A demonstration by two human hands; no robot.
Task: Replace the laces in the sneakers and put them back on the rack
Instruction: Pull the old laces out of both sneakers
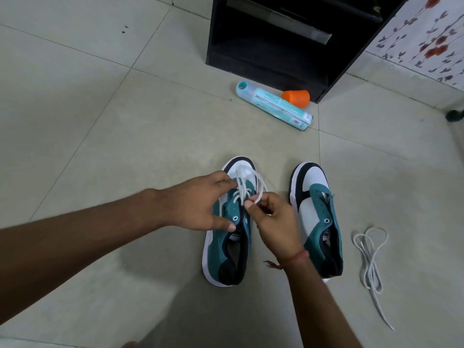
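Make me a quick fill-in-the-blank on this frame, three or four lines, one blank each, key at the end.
1. The right hand pinches a white ____.
2. The loose lace lies on the floor to the ____ of both sneakers.
3. The right sneaker has ____ lace in its eyelets.
4. The cap beside the spray can is ____.

Missing words: lace; right; no; orange

Lacing the left sneaker on the floor

Both hands pinched the white lace [247, 183] over the left sneaker [227, 247]; the right sneaker [317, 214] stood unlaced beside it.
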